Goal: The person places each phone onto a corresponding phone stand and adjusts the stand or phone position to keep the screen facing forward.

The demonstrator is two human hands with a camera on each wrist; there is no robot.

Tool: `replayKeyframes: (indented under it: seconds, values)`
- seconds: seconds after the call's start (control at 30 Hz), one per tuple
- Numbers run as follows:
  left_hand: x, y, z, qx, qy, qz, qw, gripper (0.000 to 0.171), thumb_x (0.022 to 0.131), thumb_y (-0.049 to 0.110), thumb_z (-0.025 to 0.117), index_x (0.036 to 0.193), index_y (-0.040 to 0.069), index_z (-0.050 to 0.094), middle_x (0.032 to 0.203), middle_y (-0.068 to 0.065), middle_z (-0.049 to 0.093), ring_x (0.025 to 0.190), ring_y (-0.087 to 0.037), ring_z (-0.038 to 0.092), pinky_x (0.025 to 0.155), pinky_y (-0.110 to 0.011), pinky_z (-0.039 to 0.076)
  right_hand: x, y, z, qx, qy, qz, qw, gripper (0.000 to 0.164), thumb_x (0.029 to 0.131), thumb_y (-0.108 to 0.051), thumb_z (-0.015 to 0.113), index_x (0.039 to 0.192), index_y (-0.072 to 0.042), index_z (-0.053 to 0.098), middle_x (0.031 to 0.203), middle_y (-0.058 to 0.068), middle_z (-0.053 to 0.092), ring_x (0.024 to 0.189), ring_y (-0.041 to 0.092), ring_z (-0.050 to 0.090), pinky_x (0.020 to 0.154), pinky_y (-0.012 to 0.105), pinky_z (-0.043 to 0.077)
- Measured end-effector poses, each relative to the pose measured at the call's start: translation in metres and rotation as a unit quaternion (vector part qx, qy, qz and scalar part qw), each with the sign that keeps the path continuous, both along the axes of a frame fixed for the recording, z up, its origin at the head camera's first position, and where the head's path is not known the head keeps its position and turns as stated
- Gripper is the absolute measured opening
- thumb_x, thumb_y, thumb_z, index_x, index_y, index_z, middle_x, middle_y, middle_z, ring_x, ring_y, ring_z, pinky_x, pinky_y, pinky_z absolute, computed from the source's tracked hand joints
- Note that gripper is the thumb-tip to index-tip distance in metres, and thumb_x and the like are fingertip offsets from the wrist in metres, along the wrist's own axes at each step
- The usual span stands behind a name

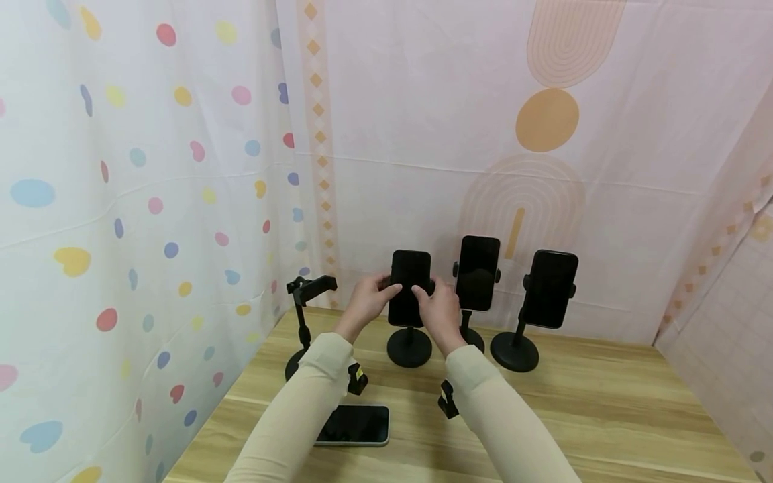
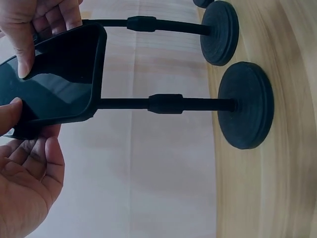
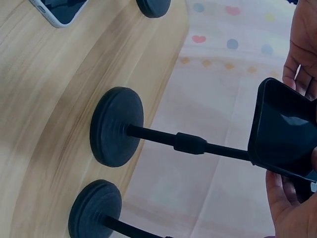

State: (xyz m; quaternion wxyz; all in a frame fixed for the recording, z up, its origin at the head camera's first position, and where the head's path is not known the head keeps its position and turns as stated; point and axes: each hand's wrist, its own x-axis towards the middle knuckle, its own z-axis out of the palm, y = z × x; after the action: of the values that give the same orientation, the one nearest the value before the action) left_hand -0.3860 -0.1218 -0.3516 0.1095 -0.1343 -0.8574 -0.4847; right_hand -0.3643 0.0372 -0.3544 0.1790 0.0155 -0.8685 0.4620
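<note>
A black smartphone (image 1: 410, 261) stands upright at the head of a phone stand (image 1: 409, 347) with a round black base. My left hand (image 1: 367, 303) grips its left edge, thumb on the screen and fingers curled behind. On the opposite edge, my right hand (image 1: 439, 310) holds it the same way, its thumb also on the glass. The left wrist view shows the phone (image 2: 59, 79) between both hands, with the stand's thin pole (image 2: 166, 103) running from its lower end to the base. The holder behind the phone is mostly hidden by the phone and fingers.
Two more stands hold a phone (image 1: 478, 274) and another phone (image 1: 549, 290) to the right. A stand with a bare holder (image 1: 314, 288) is at the left. Another phone (image 1: 356, 424) lies on the wooden table (image 1: 604, 409), partly behind my left sleeve. Patterned curtains (image 1: 386, 134) hang behind.
</note>
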Motion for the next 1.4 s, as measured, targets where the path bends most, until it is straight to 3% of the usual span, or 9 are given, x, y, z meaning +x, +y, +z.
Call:
replayKeyframes:
  seconds: [0.1,0.23,0.43,0.63,0.77,1.2,1.4]
  values:
    - [-0.001,-0.001,-0.003,-0.002,0.002,0.006,1.0000,0.046,0.099,0.023,0.064,0.138,0.000,0.056,0.132,-0.018,0.061,0.118,-0.032,0.060,0.096,-0.047,0.048,0.000,0.000,-0.001,0.000,-0.001,0.002,1.000,0.055,0.099,-0.036,0.063,0.141,-0.001,0.052,0.126,0.020,0.062,0.112,0.037,0.062,0.095,0.053,0.047]
    - [-0.001,-0.001,-0.005,-0.002,0.012,0.014,0.9998,0.045,0.099,0.023,0.064,0.137,0.000,0.057,0.130,-0.019,0.062,0.117,-0.032,0.060,0.096,-0.047,0.048,-0.001,-0.001,-0.002,-0.003,-0.002,0.007,1.000,0.056,0.099,-0.036,0.063,0.141,-0.001,0.051,0.130,0.020,0.060,0.114,0.037,0.061,0.096,0.053,0.047]
    - [0.000,0.001,-0.007,-0.013,0.039,0.029,0.9987,0.035,0.098,0.021,0.065,0.128,0.001,0.064,0.109,-0.013,0.069,0.094,-0.025,0.066,0.083,-0.042,0.053,-0.002,-0.001,-0.002,-0.009,-0.012,0.013,1.000,0.056,0.099,-0.036,0.062,0.142,-0.001,0.050,0.133,0.020,0.059,0.115,0.036,0.060,0.096,0.052,0.047]
    - [0.000,0.003,-0.010,-0.014,0.061,0.034,0.9975,0.025,0.098,0.020,0.065,0.116,0.003,0.069,0.075,-0.005,0.059,0.062,-0.018,0.050,0.061,-0.032,0.042,-0.002,-0.002,-0.002,-0.012,-0.015,0.015,1.000,0.055,0.100,-0.035,0.061,0.142,-0.001,0.049,0.134,0.020,0.058,0.117,0.037,0.059,0.097,0.052,0.046]
    - [-0.001,0.004,-0.013,-0.009,0.070,0.036,0.9969,0.022,0.098,0.020,0.066,0.112,0.004,0.069,0.069,-0.003,0.053,0.057,-0.016,0.045,0.057,-0.030,0.038,-0.002,-0.002,-0.002,-0.010,-0.013,0.015,1.000,0.055,0.100,-0.034,0.062,0.142,-0.001,0.049,0.134,0.021,0.058,0.118,0.038,0.059,0.098,0.052,0.046]
    - [0.000,0.005,-0.019,-0.006,0.074,0.037,0.9965,0.032,0.098,0.021,0.065,0.123,0.001,0.065,0.091,-0.008,0.065,0.074,-0.019,0.055,0.072,-0.037,0.048,-0.006,-0.001,-0.013,0.001,0.009,0.017,1.000,0.053,0.100,-0.034,0.061,0.141,-0.002,0.050,0.130,0.020,0.061,0.110,0.036,0.063,0.092,0.051,0.049]
    - [0.000,0.006,-0.022,-0.008,0.101,0.040,0.9940,0.025,0.098,0.019,0.064,0.115,0.000,0.066,0.085,-0.006,0.063,0.070,-0.019,0.053,0.068,-0.035,0.046,-0.008,-0.001,-0.015,-0.003,0.008,0.021,1.000,0.054,0.100,-0.034,0.061,0.142,-0.002,0.048,0.132,0.020,0.060,0.110,0.036,0.062,0.092,0.051,0.049]
